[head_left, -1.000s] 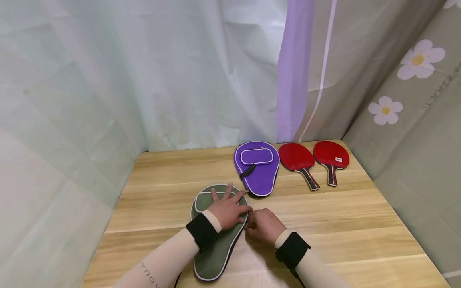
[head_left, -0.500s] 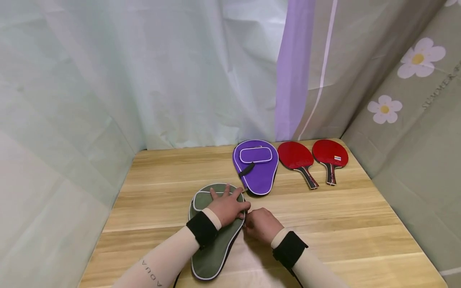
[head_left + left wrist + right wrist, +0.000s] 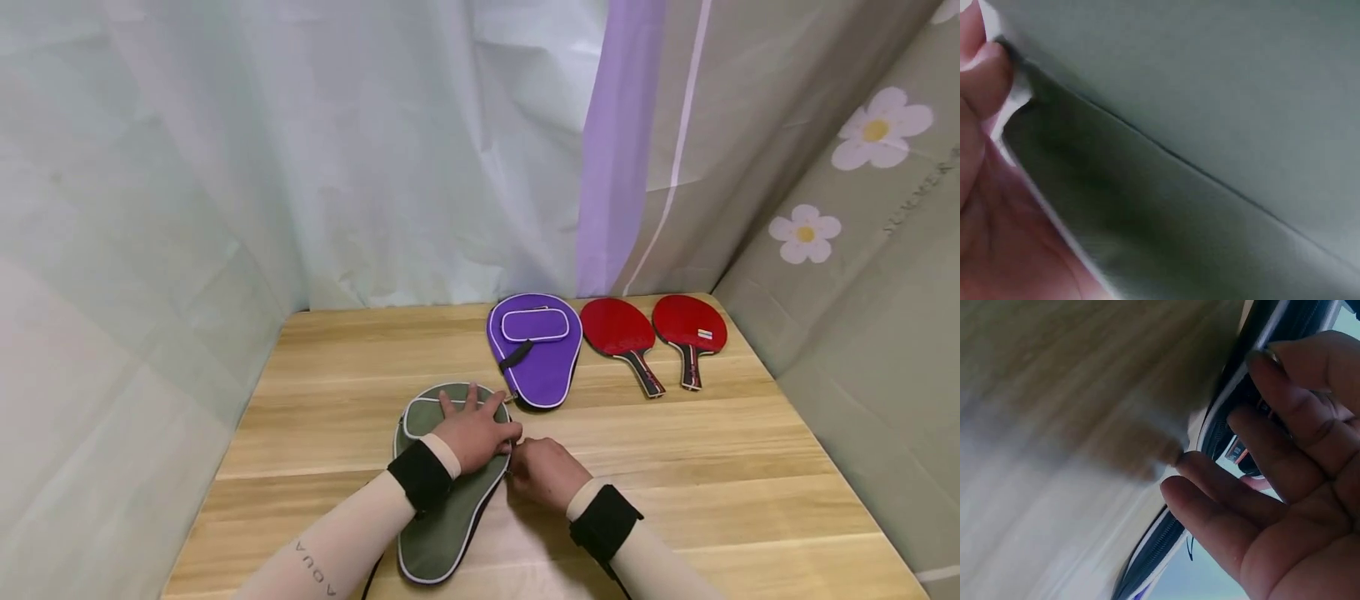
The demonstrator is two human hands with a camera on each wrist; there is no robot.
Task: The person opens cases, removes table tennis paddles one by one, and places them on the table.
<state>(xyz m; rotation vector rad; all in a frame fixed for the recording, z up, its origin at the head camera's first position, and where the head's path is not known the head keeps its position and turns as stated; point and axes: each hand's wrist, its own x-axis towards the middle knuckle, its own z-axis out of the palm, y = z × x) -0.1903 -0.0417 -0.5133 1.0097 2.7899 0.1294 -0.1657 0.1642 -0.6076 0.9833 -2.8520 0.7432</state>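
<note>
A grey-green paddle case [image 3: 441, 542] with white piping lies near the table's front, narrow end toward me. My left hand [image 3: 472, 433] rests on its wide part, three fingers spread over the pocket [image 3: 422, 418]. Its thumb and index finger pinch the case's right edge; the left wrist view shows fingertips [image 3: 988, 78] at a corner of the green fabric. Beside that edge, my right hand [image 3: 551, 473] pinches a small piece at the zipper, probably its pull. In the right wrist view, thumb and index finger [image 3: 1279, 378] meet next to the dark zipper [image 3: 1163, 540]; the piece is mostly hidden.
Behind lies a purple paddle case [image 3: 546, 367] with a black strap [image 3: 516, 355]. To its right are two red table tennis paddles, one left [image 3: 617, 325] and one right [image 3: 686, 321]. Curtains [image 3: 420, 167] stand along the back and sides of the wooden table [image 3: 735, 483].
The index finger and thumb of my left hand have drawn closer together at the case's edge. My right hand stays in nearly the same place by the zipper.
</note>
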